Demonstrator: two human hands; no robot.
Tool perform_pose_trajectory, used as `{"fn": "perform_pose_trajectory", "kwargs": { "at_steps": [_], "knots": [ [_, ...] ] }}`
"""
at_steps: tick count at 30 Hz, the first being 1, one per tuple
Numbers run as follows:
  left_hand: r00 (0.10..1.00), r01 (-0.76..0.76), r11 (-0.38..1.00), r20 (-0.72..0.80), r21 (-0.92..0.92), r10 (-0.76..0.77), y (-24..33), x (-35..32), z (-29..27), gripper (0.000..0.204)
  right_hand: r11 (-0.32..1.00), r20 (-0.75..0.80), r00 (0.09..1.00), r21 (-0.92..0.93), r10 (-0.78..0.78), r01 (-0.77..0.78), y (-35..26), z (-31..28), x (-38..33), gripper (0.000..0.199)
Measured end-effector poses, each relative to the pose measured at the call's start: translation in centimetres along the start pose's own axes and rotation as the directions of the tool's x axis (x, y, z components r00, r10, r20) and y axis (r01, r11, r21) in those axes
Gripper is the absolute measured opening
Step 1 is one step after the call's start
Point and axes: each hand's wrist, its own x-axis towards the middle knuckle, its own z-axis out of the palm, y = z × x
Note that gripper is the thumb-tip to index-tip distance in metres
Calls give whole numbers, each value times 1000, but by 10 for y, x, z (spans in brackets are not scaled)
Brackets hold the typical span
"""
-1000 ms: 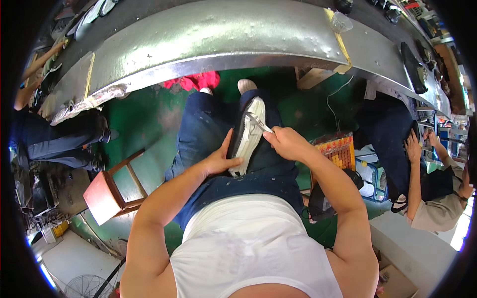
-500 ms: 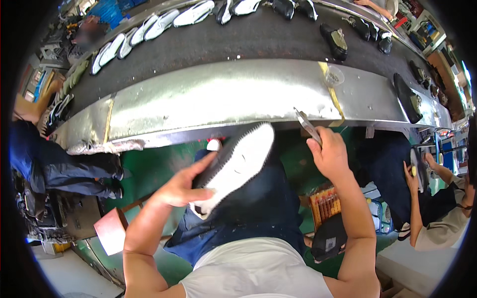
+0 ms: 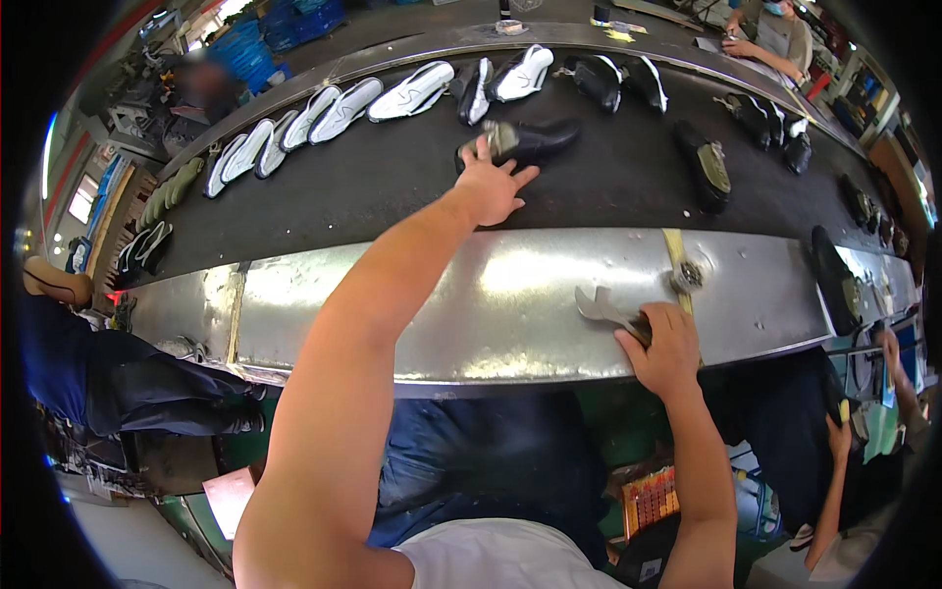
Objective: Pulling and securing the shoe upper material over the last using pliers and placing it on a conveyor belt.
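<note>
My left hand (image 3: 491, 188) reaches far out over the dark belt (image 3: 343, 206). Its fingers are spread and touch the heel end of a black shoe upper on a last (image 3: 546, 140), which lies with its toe to the right; whether any finger grips it, I cannot tell, but the hand looks open. My right hand (image 3: 669, 346) is closed round the handle of metal lasting pincers (image 3: 610, 312), held low over the metal ledge (image 3: 471, 334) with the curved jaw pointing left.
Several white-soled shoes (image 3: 412, 90) line the belt's far side, with black ones (image 3: 708, 167) to the right. A small dish (image 3: 689, 276) sits on the ledge. People work at left (image 3: 88, 363), right (image 3: 834, 461) and across the belt (image 3: 775, 44). A reddish-brown slatted item (image 3: 650, 501) lies below the ledge.
My left hand has gone from over my lap, where it held a shoe sole-up, out to the belt and a black shoe. My right hand with the pincers has moved slightly; the view has shifted.
</note>
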Motion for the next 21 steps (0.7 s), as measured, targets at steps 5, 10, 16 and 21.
{"fn": "perform_pose_trajectory", "kwargs": {
  "at_steps": [5,10,16,21],
  "knots": [
    [804,-83,687,-456,-722,-381,-66,0,44,37,1000,16,1000,-19,20,-20,-2,-1,3,41],
    [530,439,590,-335,-678,-779,-220,-21,183,49,999,57,998,-37,39,-37,-5,2,6,45],
    [267,763,109,157,-637,-951,-367,-58,266,64,995,104,992,-72,72,-65,-6,-3,9,47],
    [377,657,146,154,-740,-913,-433,-38,289,78,997,124,990,-46,59,-54,-4,5,11,47]
  ]
}}
